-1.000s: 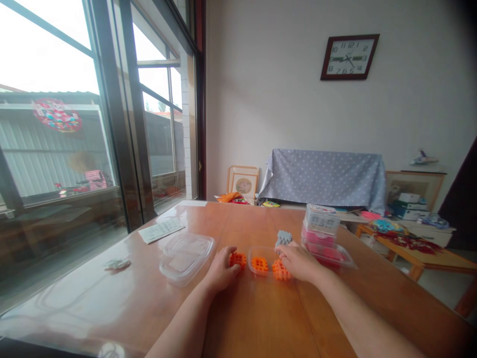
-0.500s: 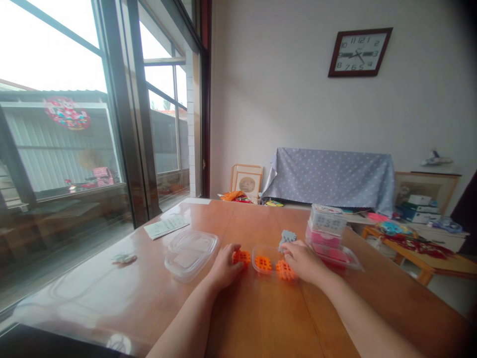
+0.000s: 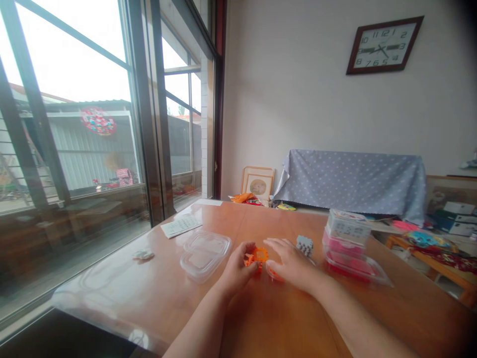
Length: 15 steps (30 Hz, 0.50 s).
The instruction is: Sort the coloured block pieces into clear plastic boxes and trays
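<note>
My left hand (image 3: 240, 263) curls round an orange lattice-like plastic piece (image 3: 248, 259), thumb towards me. Right beside it, another orange openwork piece (image 3: 261, 254) shows between my two hands. My right hand (image 3: 290, 261) is open, fingers stretched out to the left over a clear shallow tub that it mostly covers. Below its thumb, more orange (image 3: 275, 272) shows through the tub wall. Just beyond my right hand stands a grey knobbly block (image 3: 304, 245), not touched by the fingers.
Left of my hands lie clear plastic lids or trays (image 3: 205, 254). A printed card (image 3: 181, 226) and a small crumpled packet (image 3: 143, 255) lie further left. To the right rises a stack of clear and pink boxes (image 3: 345, 238). Tall windows border the table's left side.
My view has swung a little left. My hands have drawn together, and my right hand has moved left across the tub, with its fingers now straighter. The orange pieces sit closer together.
</note>
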Each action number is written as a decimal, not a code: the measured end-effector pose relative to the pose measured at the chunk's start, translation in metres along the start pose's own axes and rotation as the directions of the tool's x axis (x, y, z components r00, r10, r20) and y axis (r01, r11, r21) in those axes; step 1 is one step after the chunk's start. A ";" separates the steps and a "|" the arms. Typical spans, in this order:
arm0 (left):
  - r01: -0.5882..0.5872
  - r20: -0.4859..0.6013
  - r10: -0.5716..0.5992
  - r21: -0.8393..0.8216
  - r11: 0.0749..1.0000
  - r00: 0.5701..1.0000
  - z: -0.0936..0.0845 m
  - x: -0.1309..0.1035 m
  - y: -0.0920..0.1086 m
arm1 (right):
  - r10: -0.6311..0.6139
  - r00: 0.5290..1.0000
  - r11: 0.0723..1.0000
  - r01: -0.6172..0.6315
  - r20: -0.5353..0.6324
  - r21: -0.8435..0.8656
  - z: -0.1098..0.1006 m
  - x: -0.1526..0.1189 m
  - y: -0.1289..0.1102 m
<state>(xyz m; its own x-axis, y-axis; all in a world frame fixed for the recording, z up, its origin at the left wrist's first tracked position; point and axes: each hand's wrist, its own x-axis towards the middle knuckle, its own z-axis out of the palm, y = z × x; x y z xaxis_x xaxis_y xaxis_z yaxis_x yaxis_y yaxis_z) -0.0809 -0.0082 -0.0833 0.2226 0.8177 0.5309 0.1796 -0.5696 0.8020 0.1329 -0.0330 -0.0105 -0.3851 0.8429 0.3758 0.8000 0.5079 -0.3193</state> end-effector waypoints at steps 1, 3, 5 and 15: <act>-0.006 0.009 0.007 -0.021 1.000 1.000 0.000 -0.001 0.002 | 0.001 1.000 1.000 -0.001 0.029 0.010 -0.001 0.002 -0.005; -0.010 0.023 0.011 -0.047 0.999 1.000 0.000 -0.002 0.006 | -0.007 0.996 0.999 0.003 0.094 0.042 -0.003 0.006 -0.012; -0.005 0.033 0.007 -0.059 0.998 0.999 0.001 -0.003 0.008 | -0.028 0.989 0.996 0.016 0.148 0.085 -0.004 0.008 -0.015; 0.104 -0.055 -0.097 0.146 0.984 0.994 0.002 -0.002 -0.007 | 0.174 0.981 0.973 -0.185 0.088 0.139 -0.006 -0.001 0.044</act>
<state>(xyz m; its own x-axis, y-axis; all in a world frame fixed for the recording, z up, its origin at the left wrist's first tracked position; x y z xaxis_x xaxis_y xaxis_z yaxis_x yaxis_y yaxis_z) -0.0802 -0.0062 -0.0904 0.1513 0.8725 0.4645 0.3402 -0.4872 0.8043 0.1713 -0.0129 -0.0194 -0.2791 0.9307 0.2363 0.7857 0.3628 -0.5010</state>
